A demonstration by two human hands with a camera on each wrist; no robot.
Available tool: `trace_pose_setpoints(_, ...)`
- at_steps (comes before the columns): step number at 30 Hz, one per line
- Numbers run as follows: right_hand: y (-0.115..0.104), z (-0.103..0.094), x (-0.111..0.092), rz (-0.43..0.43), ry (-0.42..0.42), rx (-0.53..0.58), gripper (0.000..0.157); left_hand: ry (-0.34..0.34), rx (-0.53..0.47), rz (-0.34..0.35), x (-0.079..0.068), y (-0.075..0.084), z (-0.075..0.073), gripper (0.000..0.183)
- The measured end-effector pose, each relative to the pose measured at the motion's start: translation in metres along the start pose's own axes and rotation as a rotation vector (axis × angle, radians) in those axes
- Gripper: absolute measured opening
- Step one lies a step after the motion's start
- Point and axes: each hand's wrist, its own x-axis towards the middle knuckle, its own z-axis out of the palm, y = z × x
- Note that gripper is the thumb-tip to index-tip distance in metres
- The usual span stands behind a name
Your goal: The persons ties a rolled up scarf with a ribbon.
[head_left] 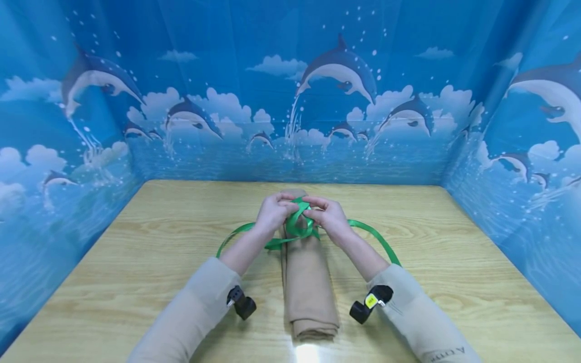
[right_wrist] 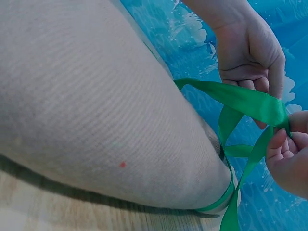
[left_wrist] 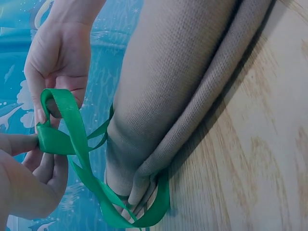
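A rolled tan knit cloth (head_left: 313, 292) lies lengthwise on the table, its near end showing stacked folds. Green satin ribbon (left_wrist: 74, 125) passes round its far part and stands up in loops above it. My left hand (head_left: 274, 214) pinches a folded loop of the ribbon between thumb and fingers. Close beside it, my right hand (head_left: 329, 217) pinches the ribbon too, fingertips almost meeting the left ones. In the right wrist view, a ribbon band (right_wrist: 236, 98) stretches from the cloth's edge to the fingers. The fingers partly hide where the strands cross.
Loose ribbon tails (head_left: 376, 234) arc out on both sides, passing by the forearms. The wooden table (head_left: 181, 201) ends at a blue dolphin-print curtain (head_left: 254, 101) on the back and both sides. A small black camera (head_left: 240, 302) is strapped to each sleeve.
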Motion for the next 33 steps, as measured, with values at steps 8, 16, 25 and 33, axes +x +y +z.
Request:
trace_pose_setpoints(8,-0.003,0.004,-0.001,0.036,-0.031,0.071,0.049,0.036,-0.082,0.041,-0.001,0.000,0.003,0.035)
trace_pose_setpoints(16,-0.002,0.005,-0.001,0.013,-0.006,-0.015,0.050,0.077,-0.066,0.095,-0.002,-0.006,0.009,0.026)
trace_pose_setpoints(25,-0.006,0.005,-0.003,-0.004,-0.034,-0.249,0.058,0.179,0.177,0.275,-0.001,-0.012,0.012,0.020)
trace_pose_setpoints(33,-0.010,0.005,-0.006,-0.001,-0.049,-0.440,0.060,0.165,0.335,0.473,-0.006,-0.014,0.013,0.022)
